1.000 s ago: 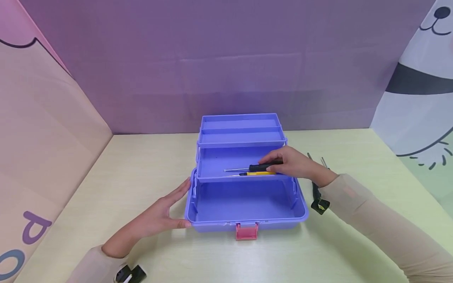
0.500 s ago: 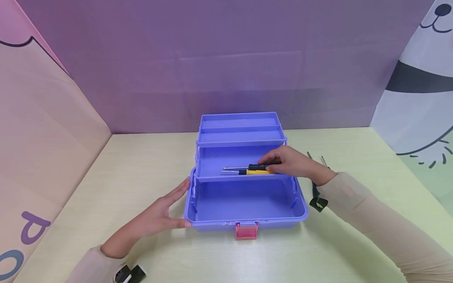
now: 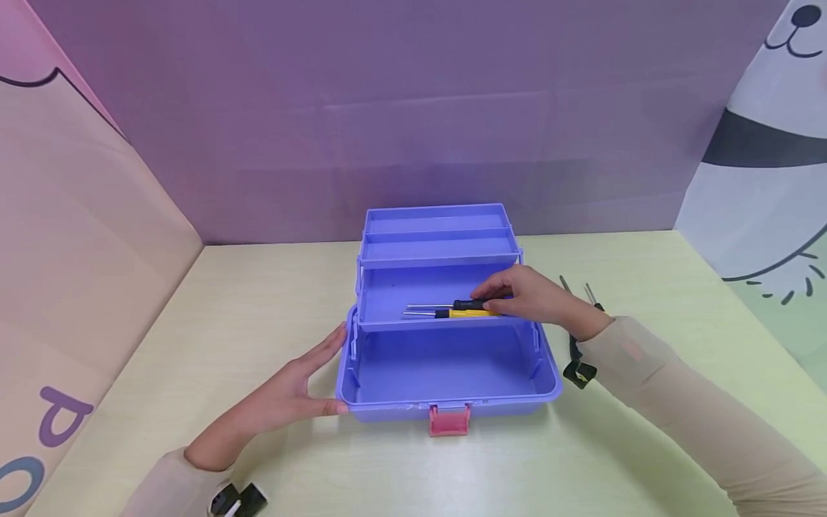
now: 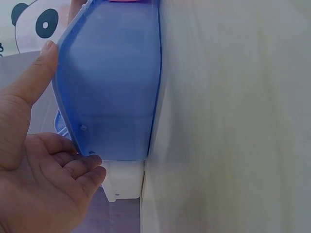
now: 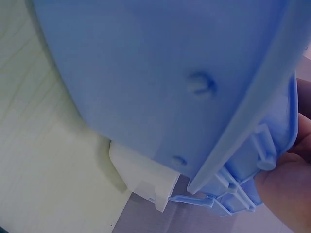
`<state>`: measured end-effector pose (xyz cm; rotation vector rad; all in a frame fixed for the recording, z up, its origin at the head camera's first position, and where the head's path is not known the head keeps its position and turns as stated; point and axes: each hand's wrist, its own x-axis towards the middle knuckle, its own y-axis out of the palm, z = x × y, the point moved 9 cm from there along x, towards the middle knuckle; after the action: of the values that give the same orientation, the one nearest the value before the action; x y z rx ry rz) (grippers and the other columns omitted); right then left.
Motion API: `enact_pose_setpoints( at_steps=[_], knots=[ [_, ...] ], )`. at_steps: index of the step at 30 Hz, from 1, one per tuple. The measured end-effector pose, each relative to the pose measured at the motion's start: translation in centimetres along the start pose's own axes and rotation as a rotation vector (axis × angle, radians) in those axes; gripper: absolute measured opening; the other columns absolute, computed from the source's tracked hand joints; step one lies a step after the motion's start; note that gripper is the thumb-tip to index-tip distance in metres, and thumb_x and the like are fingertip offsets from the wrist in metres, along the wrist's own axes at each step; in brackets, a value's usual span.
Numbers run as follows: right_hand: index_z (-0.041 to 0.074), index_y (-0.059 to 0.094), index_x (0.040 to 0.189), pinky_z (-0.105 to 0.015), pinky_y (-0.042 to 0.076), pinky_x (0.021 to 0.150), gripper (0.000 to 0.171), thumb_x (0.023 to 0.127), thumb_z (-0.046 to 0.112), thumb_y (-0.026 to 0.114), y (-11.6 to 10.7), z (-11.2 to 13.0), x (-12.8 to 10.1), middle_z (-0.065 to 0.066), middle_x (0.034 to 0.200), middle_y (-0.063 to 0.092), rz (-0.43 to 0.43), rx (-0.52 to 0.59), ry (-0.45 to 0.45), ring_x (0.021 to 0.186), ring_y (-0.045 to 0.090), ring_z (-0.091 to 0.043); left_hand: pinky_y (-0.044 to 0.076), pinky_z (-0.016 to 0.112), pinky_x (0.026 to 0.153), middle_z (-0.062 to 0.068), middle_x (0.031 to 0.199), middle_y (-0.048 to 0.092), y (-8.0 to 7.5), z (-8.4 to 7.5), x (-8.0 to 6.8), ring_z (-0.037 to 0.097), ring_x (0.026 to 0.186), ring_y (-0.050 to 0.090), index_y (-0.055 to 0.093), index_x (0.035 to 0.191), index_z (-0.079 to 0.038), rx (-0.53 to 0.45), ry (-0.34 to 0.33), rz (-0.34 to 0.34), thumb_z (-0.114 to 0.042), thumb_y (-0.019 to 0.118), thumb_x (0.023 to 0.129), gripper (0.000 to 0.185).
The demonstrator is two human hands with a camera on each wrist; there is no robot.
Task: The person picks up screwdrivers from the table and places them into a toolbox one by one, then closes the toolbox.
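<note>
While the left hand [image 3: 293, 393] lies open with straight fingers against the left wall of the toolbox [image 3: 446, 402], the right hand [image 3: 536, 298] pinches the black screwdriver [image 3: 452, 305] in the middle tray, just beside a yellow screwdriver [image 3: 459, 314]. Only the left wrist view shows the thumb [image 4: 34, 77] pressing the box's rim; the right wrist view shows only the box's outer wall.

Looks like a staged recording booth or demo setup, not a real workshop. A pale wood-look table [image 3: 194, 323] is boxed in by printed backdrop panels: plain purple backdrop [image 3: 413, 108] at the back, pink panel [image 3: 77, 237] w/ letters on the left, cartoon panda panel [image 3: 762, 143] on the right. Only props on it are a purple plastic toolbox [image 3: 446, 388] & a few small tools.
</note>
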<state>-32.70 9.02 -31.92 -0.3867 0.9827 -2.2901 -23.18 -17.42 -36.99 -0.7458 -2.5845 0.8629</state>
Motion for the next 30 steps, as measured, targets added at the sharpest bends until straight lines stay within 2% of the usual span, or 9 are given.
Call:
enact_pose_setpoints(
  at_steps=[14,24,30],
  knots=[
    [-0.004,0.067,0.109,-0.037,0.053,0.085,0.023,0.088,0.002,0.062,-0.6,-0.6,-0.2,-0.016,0.107,0.068,-0.064,0.071,0.02,0.098,0.066,-0.026,0.013,0.011,0.105,0.011,0.157,0.01,-0.1,-0.1,0.4,0.036,0.142,0.011,0.017,0.15,-0.004,-0.009,0.009,0.006,-0.024,0.078,0.077,0.097],
    [-0.002,0.069,0.107,-0.023,0.054,0.077,0.021,0.088,0.006,0.065,-1.3,-1.2,-1.2,-0.014,0.104,0.07,-0.165,0.106,0.036,0.091,0.067,-0.022,0.016,0.022,0.109,0.009,0.158,0.01,0.1,0.2,0.4,0.034,0.143,0.012,0.016,0.151,-0.007,0.001,-0.011,0.012,-0.027,0.078,0.078,0.098],
    [-0.001,0.068,0.11,-0.02,0.053,0.079,0.023,0.089,0.008,0.063,-2.0,-1.1,-2.6,-0.016,0.109,0.068,-0.214,0.178,0.091,0.097,0.066,-0.02,0.015,0.017,0.107,0.01,0.158,0.011,0.1,0.2,0.3,0.035,0.142,0.012,0.016,0.15,-0.006,0.003,-0.005,0.007,-0.026,0.077,0.078,0.097]
  ],
)
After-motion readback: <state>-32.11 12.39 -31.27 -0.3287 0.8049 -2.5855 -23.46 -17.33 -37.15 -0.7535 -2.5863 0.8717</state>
